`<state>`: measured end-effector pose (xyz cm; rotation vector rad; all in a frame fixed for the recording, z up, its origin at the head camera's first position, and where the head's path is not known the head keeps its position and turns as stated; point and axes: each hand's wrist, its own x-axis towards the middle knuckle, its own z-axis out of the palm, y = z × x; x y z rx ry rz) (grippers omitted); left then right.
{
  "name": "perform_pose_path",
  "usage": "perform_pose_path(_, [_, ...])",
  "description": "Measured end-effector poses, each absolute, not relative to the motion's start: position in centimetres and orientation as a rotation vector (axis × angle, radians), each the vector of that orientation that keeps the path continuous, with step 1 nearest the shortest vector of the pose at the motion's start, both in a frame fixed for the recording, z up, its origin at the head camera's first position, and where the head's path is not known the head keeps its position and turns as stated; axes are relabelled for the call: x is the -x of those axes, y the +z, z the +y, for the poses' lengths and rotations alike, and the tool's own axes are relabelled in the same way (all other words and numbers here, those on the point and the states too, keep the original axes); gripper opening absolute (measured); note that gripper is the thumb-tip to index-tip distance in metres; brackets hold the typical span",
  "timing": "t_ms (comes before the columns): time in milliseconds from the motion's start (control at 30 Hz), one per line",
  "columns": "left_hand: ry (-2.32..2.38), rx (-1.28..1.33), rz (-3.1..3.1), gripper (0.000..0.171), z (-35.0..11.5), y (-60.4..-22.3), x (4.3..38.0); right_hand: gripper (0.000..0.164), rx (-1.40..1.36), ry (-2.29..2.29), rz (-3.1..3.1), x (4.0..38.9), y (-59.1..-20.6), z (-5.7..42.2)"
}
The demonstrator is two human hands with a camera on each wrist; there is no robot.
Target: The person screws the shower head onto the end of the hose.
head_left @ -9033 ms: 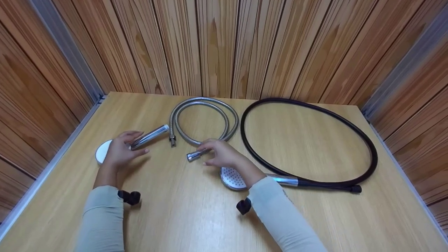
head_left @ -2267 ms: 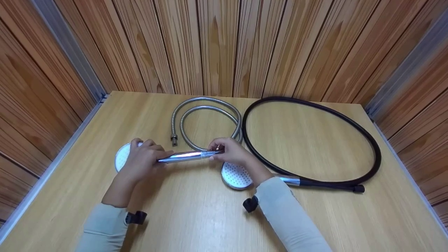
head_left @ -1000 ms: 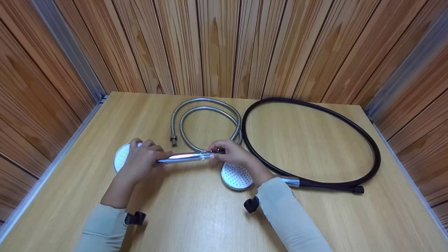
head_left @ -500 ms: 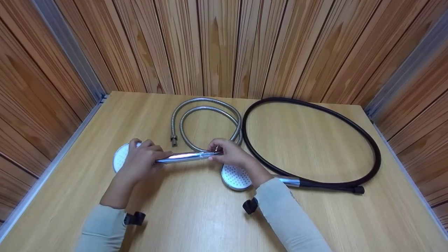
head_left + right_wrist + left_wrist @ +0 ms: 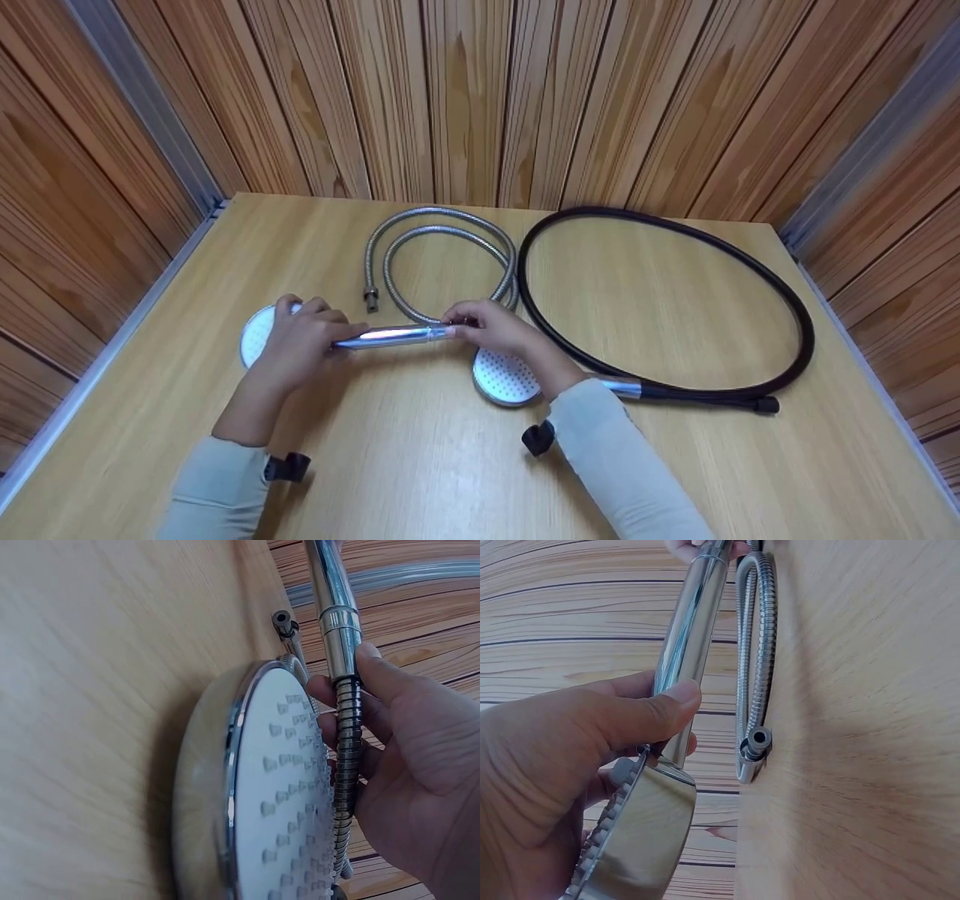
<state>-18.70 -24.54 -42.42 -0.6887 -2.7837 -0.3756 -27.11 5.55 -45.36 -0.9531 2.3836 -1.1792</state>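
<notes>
My left hand (image 5: pixel 304 341) grips a chrome hand shower (image 5: pixel 390 337) by its handle near the neck, thumb along the handle in the left wrist view. Its white nozzle face is partly covered by the hand in the head view. My right hand (image 5: pixel 491 326) pinches the metal collar (image 5: pixel 342 645) at the handle's far end. A flexible metal shower hose (image 5: pixel 348 727) runs from that collar past the right palm. The collar and handle meet end to end in line; how tightly they are joined I cannot tell. The hose's other end fitting (image 5: pixel 371 300) lies loose on the table.
A second shower head (image 5: pixel 506 377) lies face up below my right hand, its handle partly under the forearm. A black hose (image 5: pixel 806 322) loops across the table's right side. Wood-patterned panels (image 5: pixel 472 97) stand behind the wooden table (image 5: pixel 420 465).
Nine seconds ago the hand shower and hose end were apart; both hands have since brought them together. Over the last second the right fingers shift slightly around the collar; the left hand stays nearly still.
</notes>
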Motion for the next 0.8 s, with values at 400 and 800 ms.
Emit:
perform_pose_path(400, [-0.418,0.681,-2.807,0.037,-24.66,-42.43,18.66,0.020,0.925,-1.284,2.432,26.99,-45.40,5.46])
perform_pose_path(800, [-0.424,0.673,-2.800,0.040,-25.00,-42.27,18.65,0.014,0.887,-1.303,2.383,27.16,-45.39,5.29])
